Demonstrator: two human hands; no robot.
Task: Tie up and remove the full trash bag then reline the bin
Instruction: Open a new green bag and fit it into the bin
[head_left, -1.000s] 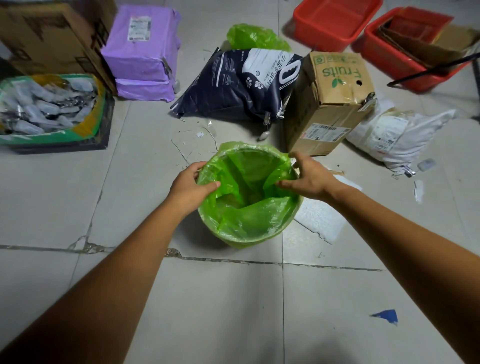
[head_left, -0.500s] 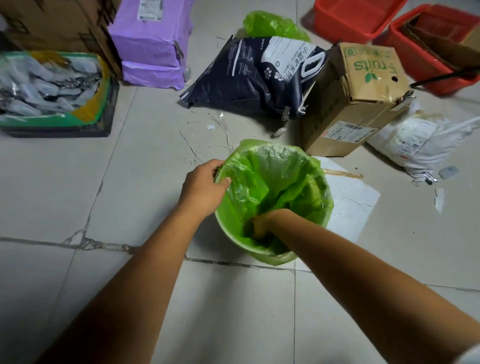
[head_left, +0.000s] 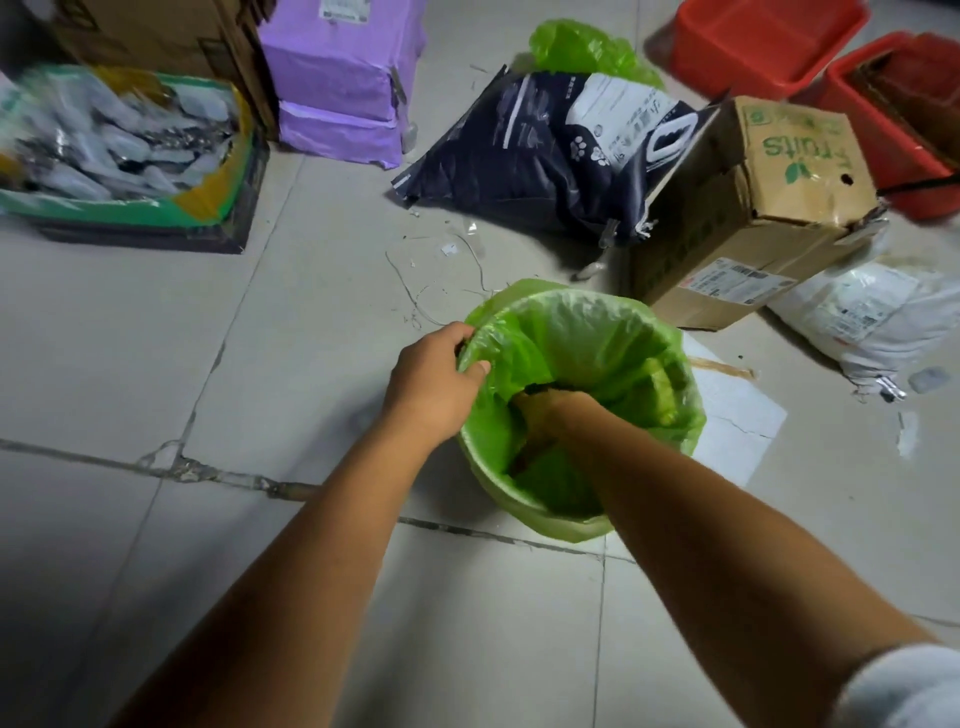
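A storage or packing room: cracked grey tiled floor (head_left: 156, 338), labelled brown cardboard box (head_left: 753, 208) right of centre, purple wrapped parcels (head_left: 337, 78) at the top, red plastic crates (head_left: 769, 41) upper right.

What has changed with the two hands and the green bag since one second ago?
The right hand left the rim and went down inside the green bag, apparently pressing the liner into the bin. The left hand stayed, its fingers still pinching the bag's edge at the left rim. The bin did not move.
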